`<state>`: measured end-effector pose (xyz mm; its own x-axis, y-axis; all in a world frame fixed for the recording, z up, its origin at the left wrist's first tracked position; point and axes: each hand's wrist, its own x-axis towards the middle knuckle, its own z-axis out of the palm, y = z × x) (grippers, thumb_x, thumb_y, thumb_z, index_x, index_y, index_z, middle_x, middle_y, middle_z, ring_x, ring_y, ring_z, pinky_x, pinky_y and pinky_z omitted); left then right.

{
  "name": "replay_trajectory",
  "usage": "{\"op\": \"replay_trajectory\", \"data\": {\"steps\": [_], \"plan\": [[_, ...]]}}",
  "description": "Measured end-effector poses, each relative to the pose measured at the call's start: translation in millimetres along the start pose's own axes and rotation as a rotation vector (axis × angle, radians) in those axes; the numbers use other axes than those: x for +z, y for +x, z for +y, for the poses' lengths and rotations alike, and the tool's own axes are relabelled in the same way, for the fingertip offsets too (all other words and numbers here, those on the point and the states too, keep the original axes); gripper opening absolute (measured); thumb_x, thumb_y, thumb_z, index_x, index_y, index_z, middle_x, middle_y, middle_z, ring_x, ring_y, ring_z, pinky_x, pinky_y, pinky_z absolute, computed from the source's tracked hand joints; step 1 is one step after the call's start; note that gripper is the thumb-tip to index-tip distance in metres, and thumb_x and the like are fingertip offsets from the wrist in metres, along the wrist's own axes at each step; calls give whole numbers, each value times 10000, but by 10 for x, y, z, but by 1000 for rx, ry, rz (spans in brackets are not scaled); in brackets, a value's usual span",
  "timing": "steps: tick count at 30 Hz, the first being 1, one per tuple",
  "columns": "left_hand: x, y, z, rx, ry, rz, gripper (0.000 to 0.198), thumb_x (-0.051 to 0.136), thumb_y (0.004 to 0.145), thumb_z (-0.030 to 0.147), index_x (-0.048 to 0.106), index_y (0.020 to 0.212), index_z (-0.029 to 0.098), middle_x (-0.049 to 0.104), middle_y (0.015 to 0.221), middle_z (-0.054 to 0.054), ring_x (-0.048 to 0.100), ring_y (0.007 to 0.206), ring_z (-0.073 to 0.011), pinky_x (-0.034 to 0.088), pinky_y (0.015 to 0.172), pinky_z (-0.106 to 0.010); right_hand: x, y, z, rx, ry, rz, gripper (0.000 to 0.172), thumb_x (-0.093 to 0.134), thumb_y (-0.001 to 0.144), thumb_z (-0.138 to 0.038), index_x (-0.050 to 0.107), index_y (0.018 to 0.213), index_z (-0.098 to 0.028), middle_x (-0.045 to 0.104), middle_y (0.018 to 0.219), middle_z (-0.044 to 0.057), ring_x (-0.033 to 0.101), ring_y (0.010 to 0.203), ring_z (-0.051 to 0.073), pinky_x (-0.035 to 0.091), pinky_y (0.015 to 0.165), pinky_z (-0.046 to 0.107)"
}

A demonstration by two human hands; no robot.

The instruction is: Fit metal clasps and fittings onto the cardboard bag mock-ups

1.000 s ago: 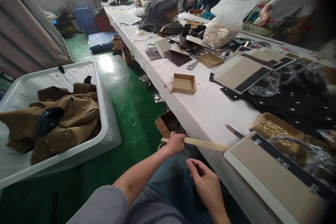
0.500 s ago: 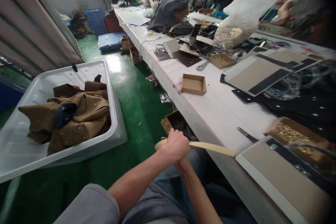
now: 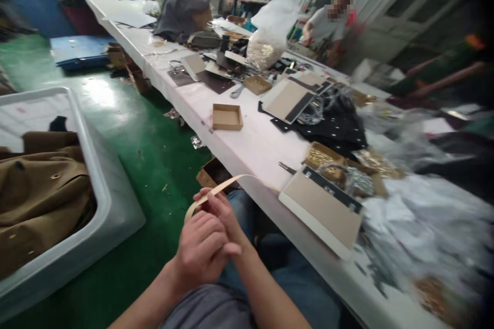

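A narrow pale-beige strip (image 3: 227,182) arches from my hands, above my lap, over the table edge to the beige panel (image 3: 320,205). Where its far end stops is blurred. My left hand (image 3: 204,244) is closed and the strip's near end runs down behind its knuckles. Just beyond it, my right hand (image 3: 224,211) has its fingers round the strip, with the fingertips on its underside. The two hands touch. The panel has a dark band with metal fittings and lies at the table's front edge.
A white-covered table (image 3: 266,157) runs along my right, bearing a shallow cardboard box (image 3: 227,117), a box of small brass-coloured parts (image 3: 324,157) and a plastic bag (image 3: 268,36). At left stands a white bin (image 3: 104,175) with brown fabric pieces (image 3: 46,185). Another person (image 3: 328,25) is across the table.
The view has swung right, showing more of the table. My hands have come closer to my body; the right hand now shows beyond the left, and the strip arches upward instead of lying nearly straight.
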<state>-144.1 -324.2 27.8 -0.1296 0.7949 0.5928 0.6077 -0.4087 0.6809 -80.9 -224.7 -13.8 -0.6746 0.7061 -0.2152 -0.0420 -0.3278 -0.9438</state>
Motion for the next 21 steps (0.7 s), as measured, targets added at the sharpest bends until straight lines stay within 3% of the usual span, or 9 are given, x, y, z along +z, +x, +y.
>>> {"op": "replay_trajectory", "data": {"steps": [2, 3, 5, 8, 11, 14, 17, 19, 21], "plan": [[55, -316, -57, -163, -135, -109, 294, 773, 1069, 428, 739, 872, 212, 707, 775, -51, 659, 731, -211, 538, 761, -369, -139, -33, -72, 29, 279, -26, 457, 684, 1062, -615, 734, 1276, -214, 828, 1215, 100, 761, 900, 200, 651, 885, 380], [100, -471, -103, -297, -172, -185, 285, 800, 1046, 474, 774, 942, 210, 745, 829, -64, 697, 765, -229, 563, 776, -374, -174, -48, -116, 38, 422, -47, 423, 750, 1037, -565, 740, 1255, -202, 831, 1223, 114, 776, 909, 195, 654, 906, 371], [180, -705, -198, -524, -276, -255, 535, 834, 983, 624, 791, 1314, 207, 819, 1199, -151, 786, 1068, -348, 629, 940, -459, -191, -81, -204, 54, 610, -69, 370, 809, 1021, -482, 743, 1236, -189, 841, 1225, 134, 801, 948, 194, 657, 929, 346], [190, -715, -281, -671, -553, -70, 991, 680, 975, 846, 503, 1733, 232, 555, 1720, -224, 579, 1542, -483, 567, 1187, -608, -149, -137, -279, 109, 780, -67, 325, 794, 1044, -424, 733, 1248, -179, 853, 1231, 147, 822, 989, 194, 672, 936, 322], [24, -313, -275, -660, -746, 237, 1032, 573, 977, 919, 423, 1783, 291, 461, 1799, -200, 524, 1603, -456, 520, 1260, -612, -104, -181, -259, 152, 909, -53, 283, 767, 1056, -378, 742, 1228, -155, 860, 1201, 143, 827, 984, 195, 691, 921, 317], [-265, 179, -260, -614, -685, 467, 857, 545, 1043, 854, 583, 1671, 272, 602, 1681, -196, 662, 1464, -390, 575, 1194, -562, -109, -196, -207, 175, 973, 8, 229, 720, 1078, -328, 744, 1220, -149, 867, 1150, 139, 828, 934, 184, 706, 877, 312], [-539, 500, -280, -565, -589, 512, 828, 430, 1074, 864, 804, 1298, 160, 823, 1213, -189, 775, 1211, -339, 622, 1078, -501, -175, -198, -177, 201, 978, 62, 223, 694, 1087, -294, 745, 1238, -138, 867, 1135, 151, 825, 872, 181, 714, 835, 312], [-649, 642, -286, -488, -574, 508, 843, 432, 1037, 914, 803, 1116, 161, 775, 846, -101, 785, 955, -288, 637, 1000, -476, -222, -206, -152, 223, 971, 83, 251, 702, 1081, -279, 744, 1265, -114, 863, 1131, 168, 825, 845, 189, 716, 818, 319], [-686, 780, -265, -418, -533, 498, 764, 591, 967, 928, 757, 1115, 197, 643, 664, 7, 686, 695, -218, 640, 858, -415, -246, -225, -108, 261, 960, 106, 275, 715, 1076, -270, 742, 1286, -94, 860, 1111, 179, 824, 825, 194, 715, 803, 323]]}}
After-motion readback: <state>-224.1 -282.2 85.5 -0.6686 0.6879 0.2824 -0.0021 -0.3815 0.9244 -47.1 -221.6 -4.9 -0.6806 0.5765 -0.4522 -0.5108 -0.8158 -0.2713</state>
